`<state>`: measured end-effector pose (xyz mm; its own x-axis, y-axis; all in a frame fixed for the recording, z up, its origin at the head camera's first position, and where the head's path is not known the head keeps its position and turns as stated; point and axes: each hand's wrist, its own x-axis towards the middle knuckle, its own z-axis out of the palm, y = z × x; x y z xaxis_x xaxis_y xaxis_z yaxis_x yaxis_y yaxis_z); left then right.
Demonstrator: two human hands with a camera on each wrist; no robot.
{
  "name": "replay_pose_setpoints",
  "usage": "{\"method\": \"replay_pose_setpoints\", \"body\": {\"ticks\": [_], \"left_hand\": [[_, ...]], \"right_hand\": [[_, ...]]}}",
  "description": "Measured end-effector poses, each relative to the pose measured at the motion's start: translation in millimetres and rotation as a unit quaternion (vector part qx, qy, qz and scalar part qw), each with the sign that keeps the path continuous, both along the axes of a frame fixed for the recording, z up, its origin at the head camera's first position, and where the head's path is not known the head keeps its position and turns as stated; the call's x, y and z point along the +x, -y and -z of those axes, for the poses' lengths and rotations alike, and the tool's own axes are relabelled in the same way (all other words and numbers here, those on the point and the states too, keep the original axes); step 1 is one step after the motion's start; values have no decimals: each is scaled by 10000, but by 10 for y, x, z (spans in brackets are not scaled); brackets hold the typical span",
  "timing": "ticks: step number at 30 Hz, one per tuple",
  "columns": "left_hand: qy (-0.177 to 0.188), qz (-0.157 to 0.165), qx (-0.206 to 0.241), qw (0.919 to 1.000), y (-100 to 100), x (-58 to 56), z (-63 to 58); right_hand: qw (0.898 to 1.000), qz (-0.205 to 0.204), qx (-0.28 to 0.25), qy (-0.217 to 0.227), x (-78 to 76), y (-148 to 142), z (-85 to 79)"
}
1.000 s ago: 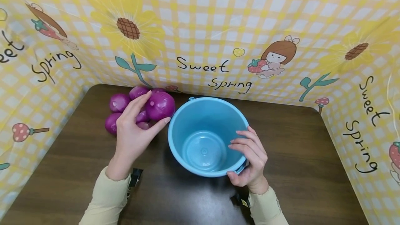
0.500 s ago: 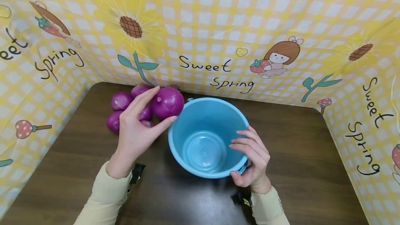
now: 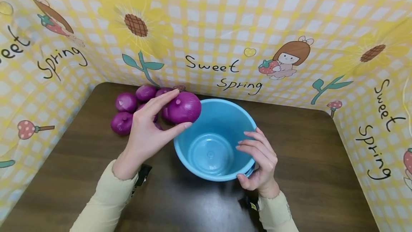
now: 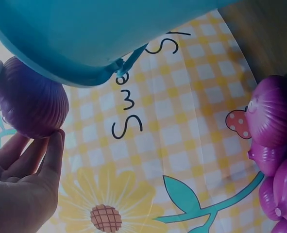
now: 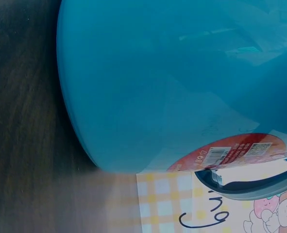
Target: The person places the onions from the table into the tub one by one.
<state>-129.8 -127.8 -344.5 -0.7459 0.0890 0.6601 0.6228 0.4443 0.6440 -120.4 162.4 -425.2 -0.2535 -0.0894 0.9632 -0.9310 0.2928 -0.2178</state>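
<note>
My left hand (image 3: 148,128) pinches a purple onion (image 3: 186,108) between thumb and fingers, at the left rim of a blue bucket (image 3: 215,177). In the left wrist view the onion (image 4: 32,104) sits on the fingertips of the left hand (image 4: 24,187), right by the bucket's rim (image 4: 80,80). My right hand (image 3: 260,158) grips the bucket's right rim, fingers inside and thumb outside. The bucket stands upright on the table, and its visible inside holds nothing. The right wrist view shows the bucket's outer wall (image 5: 148,87) close up; the right hand is out of that frame.
Several more purple onions (image 3: 122,122) lie clustered at the back left of the brown wooden table (image 3: 309,160). A yellow checked cloth (image 3: 212,20) with printed flowers walls the table at the back and sides. A red label (image 5: 230,153) marks the bucket's side.
My left hand has carried the onion rightward from the cluster until it overlaps the bucket's left rim in the head view. The right hand keeps its grip on the bucket, which stays in place.
</note>
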Motion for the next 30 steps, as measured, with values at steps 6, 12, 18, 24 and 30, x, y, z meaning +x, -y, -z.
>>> {"method": "replay_pose_setpoints", "body": {"ticks": [6,12,18,24,30], "left_hand": [[-49,219,-220,9995,-23,-41,7],[109,318,-423,9985,-31,-89,0],[483,575,-588,9954,-60,-167,1],[531,757,-681,9934,-104,-221,14],[555,823,-808,9918,-140,-221,20]], "right_hand": [[10000,46,-31,28,-6,11,12],[9999,71,-65,60,2,28,-5],[9999,119,-64,95,16,26,-9],[9998,126,-44,164,10,17,0],[9997,136,-44,215,11,18,11]]}}
